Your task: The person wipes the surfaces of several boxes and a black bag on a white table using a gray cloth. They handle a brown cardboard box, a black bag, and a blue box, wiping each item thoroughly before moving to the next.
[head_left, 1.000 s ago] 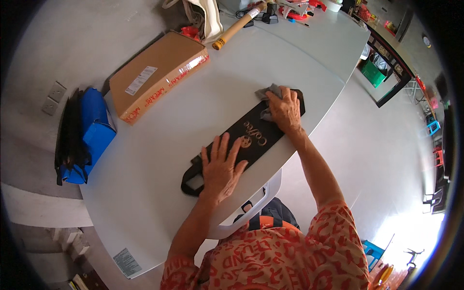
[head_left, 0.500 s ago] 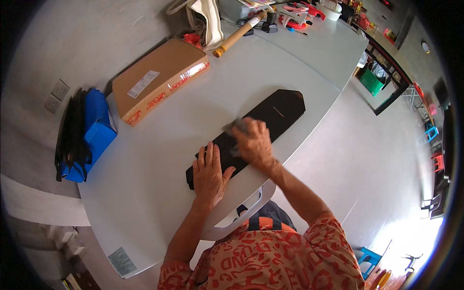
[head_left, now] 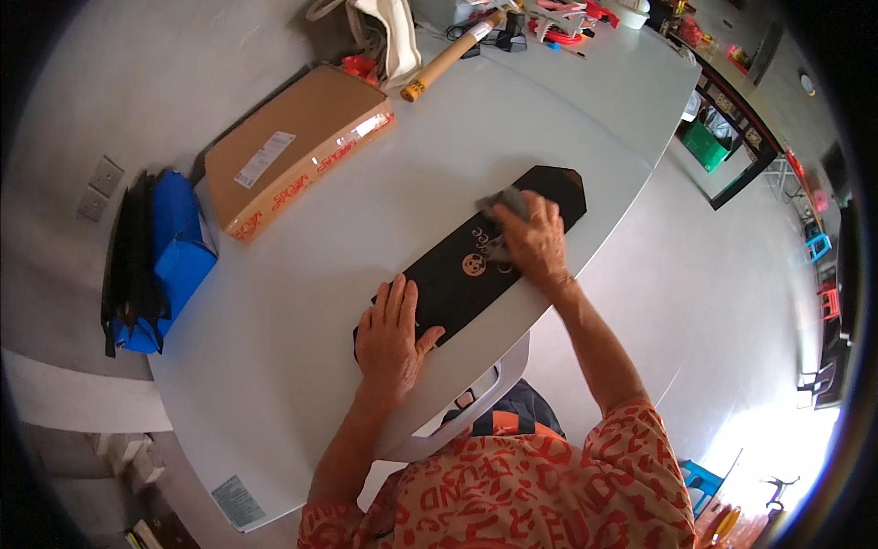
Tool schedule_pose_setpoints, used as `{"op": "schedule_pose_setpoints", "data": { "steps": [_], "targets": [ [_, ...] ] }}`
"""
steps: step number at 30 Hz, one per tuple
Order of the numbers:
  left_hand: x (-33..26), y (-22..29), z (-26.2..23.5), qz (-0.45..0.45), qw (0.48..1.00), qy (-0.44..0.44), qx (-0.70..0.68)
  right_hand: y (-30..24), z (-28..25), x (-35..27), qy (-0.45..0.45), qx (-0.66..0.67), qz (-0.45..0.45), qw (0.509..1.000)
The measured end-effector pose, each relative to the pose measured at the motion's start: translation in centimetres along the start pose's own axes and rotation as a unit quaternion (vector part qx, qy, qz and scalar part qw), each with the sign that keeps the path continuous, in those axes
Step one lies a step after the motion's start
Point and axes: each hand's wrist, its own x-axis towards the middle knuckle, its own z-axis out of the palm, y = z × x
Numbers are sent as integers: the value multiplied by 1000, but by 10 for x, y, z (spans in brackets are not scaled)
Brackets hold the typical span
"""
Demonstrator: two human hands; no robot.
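A long black board (head_left: pixel 453 297) with pale lettering and a small round emblem lies slantwise on the grey-white table. Its far right end comes to a blunt point. My left hand (head_left: pixel 391 329) rests flat on the near left end, fingers spread. Farther up the board, my right hand (head_left: pixel 535 240) is closed on a crumpled grey cloth (head_left: pixel 503 203), pressed against the black surface. That hand and the cloth cover part of the lettering.
A taped cardboard box (head_left: pixel 297 142) stands at the back left, near a blue case (head_left: pixel 183 252) and black folded bag (head_left: pixel 137 265). Behind are a cardboard tube (head_left: pixel 448 59) and a cream bag (head_left: pixel 393 41). A white plastic chair back (head_left: pixel 498 393) stands by the near edge.
My right hand has slid the cloth up and right along the board, uncovering the round emblem and some lettering. My left hand has stayed at the near left end.
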Motion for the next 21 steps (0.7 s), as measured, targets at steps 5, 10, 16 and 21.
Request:
{"op": "schedule_pose_setpoints", "data": {
  "steps": [5, 10, 16, 21],
  "targets": [
    [-1, -18, -19, -9, 998, -61, -26, 44, 10, 13, 9, -46, 43, 998],
    [-6, -15, -3, -12, 999, -33, -8, 41, 15, 16, -4, -1, 77, 997],
    [-7, -13, 0, -18, 999, -25, -12, -57, 1, -23, -59, 112, -73, 989],
    [-6, -12, 1, -11, 999, -36, 22, -100, -18, -34, -92, 192, -119, 970]
  ]
}}
